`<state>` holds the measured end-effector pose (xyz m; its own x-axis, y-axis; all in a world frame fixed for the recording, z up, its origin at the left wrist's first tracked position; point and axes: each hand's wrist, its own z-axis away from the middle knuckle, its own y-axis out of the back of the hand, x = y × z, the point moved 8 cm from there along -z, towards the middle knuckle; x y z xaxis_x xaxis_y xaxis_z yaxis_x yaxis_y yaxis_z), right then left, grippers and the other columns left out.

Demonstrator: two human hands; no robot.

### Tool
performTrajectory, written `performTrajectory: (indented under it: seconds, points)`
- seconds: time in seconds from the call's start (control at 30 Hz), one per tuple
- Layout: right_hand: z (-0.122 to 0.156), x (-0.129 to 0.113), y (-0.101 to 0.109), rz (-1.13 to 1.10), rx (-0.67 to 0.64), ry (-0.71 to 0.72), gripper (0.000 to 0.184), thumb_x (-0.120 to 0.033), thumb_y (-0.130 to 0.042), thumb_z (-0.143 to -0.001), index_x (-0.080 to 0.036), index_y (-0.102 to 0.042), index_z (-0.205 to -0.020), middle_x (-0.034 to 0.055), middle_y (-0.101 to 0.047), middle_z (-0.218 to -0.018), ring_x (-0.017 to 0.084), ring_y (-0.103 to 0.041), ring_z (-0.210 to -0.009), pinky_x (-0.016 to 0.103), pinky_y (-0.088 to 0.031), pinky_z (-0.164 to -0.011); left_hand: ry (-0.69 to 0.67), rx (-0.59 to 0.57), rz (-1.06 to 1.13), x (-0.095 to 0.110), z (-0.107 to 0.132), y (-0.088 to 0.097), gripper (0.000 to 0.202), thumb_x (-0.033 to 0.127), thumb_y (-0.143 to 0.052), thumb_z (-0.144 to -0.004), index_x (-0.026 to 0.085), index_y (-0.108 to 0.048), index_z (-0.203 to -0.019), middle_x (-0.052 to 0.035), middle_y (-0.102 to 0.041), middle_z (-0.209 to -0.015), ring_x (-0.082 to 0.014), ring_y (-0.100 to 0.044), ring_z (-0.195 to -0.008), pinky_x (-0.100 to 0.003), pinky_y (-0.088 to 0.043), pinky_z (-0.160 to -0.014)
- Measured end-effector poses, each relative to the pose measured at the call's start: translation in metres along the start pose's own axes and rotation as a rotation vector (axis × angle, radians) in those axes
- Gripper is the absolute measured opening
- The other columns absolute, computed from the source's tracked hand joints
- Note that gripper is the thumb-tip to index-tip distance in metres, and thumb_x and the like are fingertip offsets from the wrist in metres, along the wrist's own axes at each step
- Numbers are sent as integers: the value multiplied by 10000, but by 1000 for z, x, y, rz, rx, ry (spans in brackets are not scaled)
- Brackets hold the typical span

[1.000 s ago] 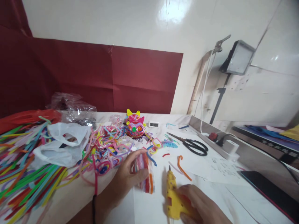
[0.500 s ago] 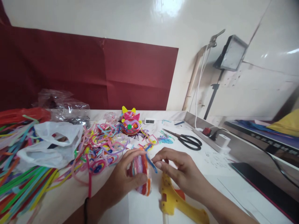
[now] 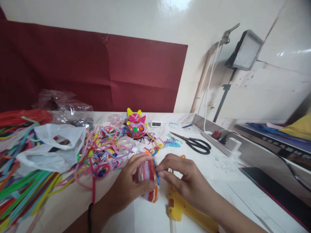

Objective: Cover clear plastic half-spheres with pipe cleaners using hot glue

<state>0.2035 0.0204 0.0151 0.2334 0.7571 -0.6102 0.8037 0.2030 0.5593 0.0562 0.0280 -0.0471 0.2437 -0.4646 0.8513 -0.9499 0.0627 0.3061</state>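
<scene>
My left hand is wrapped round a small rounded piece covered in striped pipe cleaners, in purple, red, white and orange. A blue pipe cleaner lies along the right-hand edge of that piece. Thumb and forefinger of my right hand pinch at this blue strip, close against the piece; the exact grip is partly hidden by the fingertips. Under my right hand, a yellow hot glue gun rests on the white table with a glue stick poking out at the near end.
Black-handled scissors lie beyond my right hand. A tangle of pipe cleaners, a white plastic bag and a colourful cat-like mask spread across the left and back. At right are a dark phone-like slab and a power strip.
The blue pipe cleaner's loose end, which stuck out to the right, now lies against the piece's edge. My right hand has moved slightly left, up to the piece.
</scene>
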Motion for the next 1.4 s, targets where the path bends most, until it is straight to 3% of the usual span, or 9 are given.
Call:
performTrajectory:
  seconds: [0.57,1.4]
  points:
    - [3,-13,-2,162,8,128,122,-119,-579,-898,-179,-683,-873,59,-696,-809,190,-623,-776,300,-462,-709,-7,-24,-22,-1,0,-2,504,448,-745,-767,300,-619,-1232,-86,-537,-1309,-334,-429,-1303,-446,-316,-1113]
    - [-2,-14,-9,291,-82,-40,173,7,-634,-788,-149,-706,-810,40,-688,-790,180,-611,-745,288,-418,-688,91,-8,-61,-5,-1,1,478,302,-738,-733,266,-633,-1198,-73,-550,-1334,-316,-449,-1311,-471,-304,-1138]
